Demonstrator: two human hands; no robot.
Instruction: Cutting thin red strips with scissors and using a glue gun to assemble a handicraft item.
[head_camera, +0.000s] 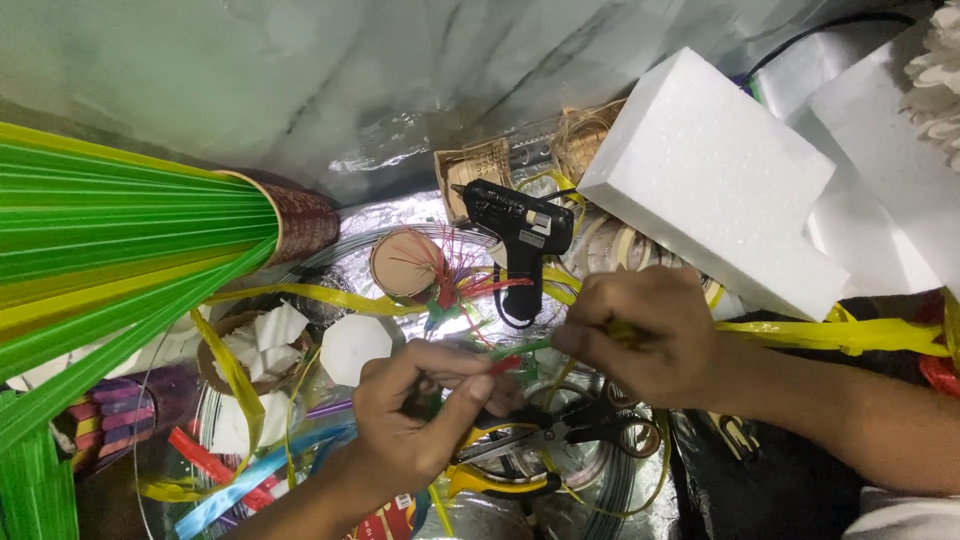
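A fan of long green and yellow strips (110, 230) fills the left side of the frame, gathered at its narrow end into a dark red patterned tube (300, 220). At the upper right lies a thick white foam block (715, 180), with a second white foam slab (880, 170) just beside it toward the right edge. The surface (400, 215) beneath is covered in crinkled silver foil. A black glue gun (515, 235) stands near the centre, nozzle toward the left, close to a round cardboard disc (405, 262) with red and green strands sticking out of it. Yellow ribbon (830, 335) trails across the middle and right of the frame.

In the lower centre, the left hand (415, 410) is closed in a pinch, thumb and fingers gripping a small green and red bundle (505, 360). The right hand (640, 335), just to the right, is also curled shut, holding the other end of the same bundle where thin green strands run between the two hands. Under the hands lie scissors (570, 425) with black handles, next to yellow-handled pliers (495, 480)
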